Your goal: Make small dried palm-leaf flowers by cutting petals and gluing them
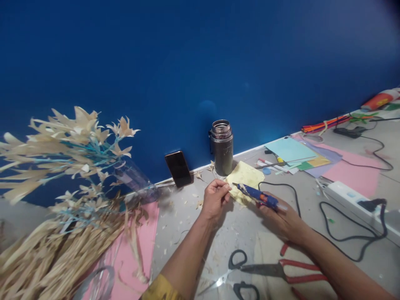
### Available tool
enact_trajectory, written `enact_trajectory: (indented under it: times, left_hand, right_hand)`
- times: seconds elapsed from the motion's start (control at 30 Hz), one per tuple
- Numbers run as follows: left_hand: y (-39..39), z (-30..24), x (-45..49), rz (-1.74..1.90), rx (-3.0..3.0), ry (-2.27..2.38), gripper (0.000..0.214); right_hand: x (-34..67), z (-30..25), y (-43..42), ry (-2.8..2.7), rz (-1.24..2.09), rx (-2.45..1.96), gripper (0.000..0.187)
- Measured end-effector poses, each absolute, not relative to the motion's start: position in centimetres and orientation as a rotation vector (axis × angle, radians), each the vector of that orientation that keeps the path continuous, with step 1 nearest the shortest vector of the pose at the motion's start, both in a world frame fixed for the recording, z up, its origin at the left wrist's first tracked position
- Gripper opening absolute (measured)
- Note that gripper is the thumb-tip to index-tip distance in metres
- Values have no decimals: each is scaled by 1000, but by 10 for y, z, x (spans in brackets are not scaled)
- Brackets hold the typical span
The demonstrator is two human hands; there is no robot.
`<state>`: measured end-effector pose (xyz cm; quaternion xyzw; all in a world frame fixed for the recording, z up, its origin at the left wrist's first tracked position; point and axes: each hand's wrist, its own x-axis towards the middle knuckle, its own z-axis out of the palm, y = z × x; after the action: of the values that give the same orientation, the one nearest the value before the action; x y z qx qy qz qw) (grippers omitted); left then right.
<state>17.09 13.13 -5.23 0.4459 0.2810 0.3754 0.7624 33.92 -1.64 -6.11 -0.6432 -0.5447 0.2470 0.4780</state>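
Note:
In my right hand [283, 221] is a blue hot glue gun [258, 196], its nozzle pointing left toward my other hand. My left hand [215, 198] is closed in a pinch close to the nozzle; what sits between its fingertips is too small to make out. Beneath and behind the glue gun lies a crumpled pale yellow paper [245, 175]. A dark metal flask [222, 150] without a lid stands upright just beyond my left hand. The black cord [295, 191] of the glue gun runs off to the right.
Black-handled scissors [237, 260] and red-handled shears [281, 270] lie in front. A phone [178, 168] leans on the blue wall [175, 75]. Dried-husk flowers [81, 133] and husk strips [62, 254] fill the left. Coloured papers [290, 150] and a power strip [353, 202] are right.

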Motion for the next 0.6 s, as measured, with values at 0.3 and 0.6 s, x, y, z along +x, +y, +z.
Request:
enact_trajectory:
  times: [0.3,0.6]
  left_hand:
    - [129,-53,170,813,901,588,35]
    - [131,-55,171,828,876,611,38]
  right_hand:
    - [337,-61,-17,-1480,381,-1550,30]
    - [341,-65,-13,-1643,13,-1567,26]
